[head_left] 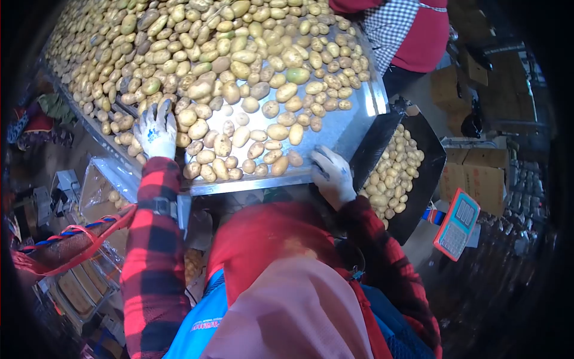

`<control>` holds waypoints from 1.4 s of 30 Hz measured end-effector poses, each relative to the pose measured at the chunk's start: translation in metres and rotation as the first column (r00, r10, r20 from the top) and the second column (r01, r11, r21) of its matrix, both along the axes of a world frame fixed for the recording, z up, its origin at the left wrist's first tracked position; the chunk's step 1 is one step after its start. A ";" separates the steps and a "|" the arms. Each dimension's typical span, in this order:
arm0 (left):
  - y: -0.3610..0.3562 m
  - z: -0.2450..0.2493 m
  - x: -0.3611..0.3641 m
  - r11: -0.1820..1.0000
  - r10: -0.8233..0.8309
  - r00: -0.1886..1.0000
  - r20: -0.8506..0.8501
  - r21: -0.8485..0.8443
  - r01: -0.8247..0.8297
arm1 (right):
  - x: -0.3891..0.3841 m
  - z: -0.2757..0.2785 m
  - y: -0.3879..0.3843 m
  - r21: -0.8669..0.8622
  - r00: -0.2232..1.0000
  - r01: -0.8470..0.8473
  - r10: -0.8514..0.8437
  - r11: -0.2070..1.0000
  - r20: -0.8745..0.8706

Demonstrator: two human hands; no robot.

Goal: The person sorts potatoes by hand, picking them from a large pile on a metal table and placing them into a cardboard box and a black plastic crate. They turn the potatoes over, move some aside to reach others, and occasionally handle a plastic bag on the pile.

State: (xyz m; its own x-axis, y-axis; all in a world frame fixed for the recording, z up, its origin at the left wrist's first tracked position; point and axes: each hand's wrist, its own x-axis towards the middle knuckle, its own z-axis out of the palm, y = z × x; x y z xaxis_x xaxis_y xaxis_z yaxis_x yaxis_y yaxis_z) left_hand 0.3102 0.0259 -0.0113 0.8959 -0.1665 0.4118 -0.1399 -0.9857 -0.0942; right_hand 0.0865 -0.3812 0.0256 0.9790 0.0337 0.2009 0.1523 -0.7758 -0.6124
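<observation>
Heap of yellow-brown, mostly oval potatoes on a shiny silver metal table — thick toward the far left, thinning to scattered ones at the near right, bare metal showing there; one greenish potato lies near the right side of the heap. Left hand in a white glove with blue marks lies back-up on the potatoes at the left, fingers stretched forward; its underside is hidden, so cannot tell if it grasps one. Right hand in a white glove is at the table's near right edge, fingers laid out loosely over the metal, unclenched, just beside the loose potatoes. Right of the table, a black angular bin holds more pale yellow potatoes. Past it, tilted, a red-framed panel with a grey screen and keypad; brown cardboard boxes farther right. Top right — another person in a dark red top with a black-and-white checked apron, at the table's far right side. Wearer has red-and-black checked sleeves and a red apron; left side, a red strap with blue twisted cord
</observation>
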 end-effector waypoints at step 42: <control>-0.010 0.020 -0.217 0.853 -0.182 0.934 -0.306 -0.523 -0.006 | -0.064 0.048 -0.066 -0.462 0.961 0.258 -0.274 0.848 0.033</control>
